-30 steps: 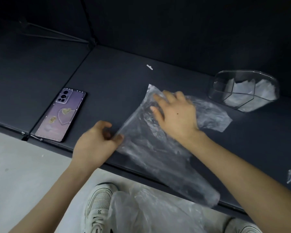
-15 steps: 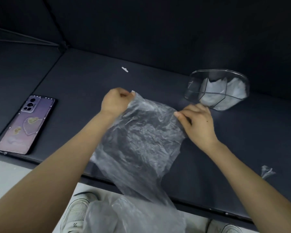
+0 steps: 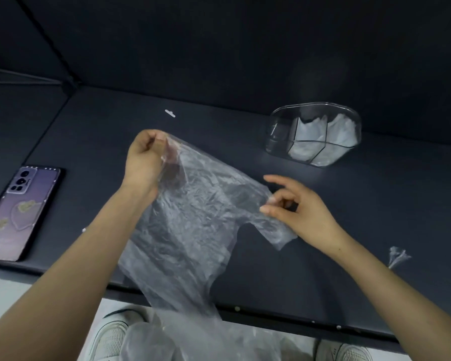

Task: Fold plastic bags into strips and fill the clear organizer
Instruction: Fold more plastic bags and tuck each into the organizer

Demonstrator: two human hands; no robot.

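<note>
A thin clear plastic bag [image 3: 193, 217] hangs spread above the dark table [image 3: 375, 217], its lower end drooping past the front edge. My left hand [image 3: 146, 157] grips the bag's upper left corner, fingers curled round it. My right hand [image 3: 297, 207] pinches the bag's right edge between thumb and fingertips, with the index finger held straight. At the back right stands the clear organizer [image 3: 315, 134], with white folded bags in two of its compartments.
A purple phone [image 3: 21, 212] lies face down at the table's left. A small plastic scrap [image 3: 399, 256] sits at the right, and a white sliver [image 3: 170, 113] lies farther back. More clear bags [image 3: 193, 342] and white shoes [image 3: 110, 337] are on the floor below.
Both hands lifted the bag off the table and pulled it wider apart. My right hand shifted from pressing the bag's top edge to pinching its right side.
</note>
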